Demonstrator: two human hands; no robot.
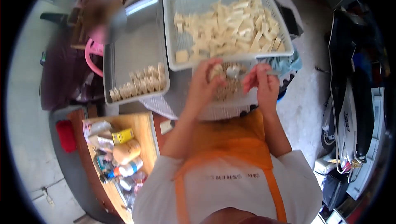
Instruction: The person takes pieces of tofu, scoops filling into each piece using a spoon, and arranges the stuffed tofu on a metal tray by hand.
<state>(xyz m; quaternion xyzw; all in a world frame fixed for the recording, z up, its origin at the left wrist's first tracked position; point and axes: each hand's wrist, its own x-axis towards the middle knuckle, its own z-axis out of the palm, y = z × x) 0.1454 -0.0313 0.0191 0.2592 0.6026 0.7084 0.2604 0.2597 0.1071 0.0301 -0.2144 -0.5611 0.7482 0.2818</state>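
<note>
- Head view, sole camera. Clock centred on the mixture tray (246, 97); 12 points away from the wearer.
- Left hand (202, 81), 10 o'clock: fingers curled together around a pale block (215, 72), partly hidden by them. The block is at the tray's far side, above the crumbly brown mixture (225, 90).
- Right hand (266, 81), 2 o'clock: fingertips pinched together on what looks like the handle of a spoon (233, 72). Bowl lies between the hands, close to the held block; contact between the two cannot be told.
- At 12: white crate (187, 3), strewn with loose pale pieces (243, 28), heaped mostly towards its right side.
- At 9 to 10: grey tray (142, 38), its near end carrying tight rows of pieces (140, 82); far portion bare. Too small to tell whether these bear any mixture.
- Both trays and the crate rest on the counter (178, 87). Bluish cloth (286, 64) at 2, beyond the right hand.
- Step in hand (judged): spooning mixture onto or into the held block, roughly mid-batch.
- Next move (judged) calls for a steady, gentle left grip, since the block looks soft, and a level spoon brought right up to it, to limit spilled crumbs.
</note>
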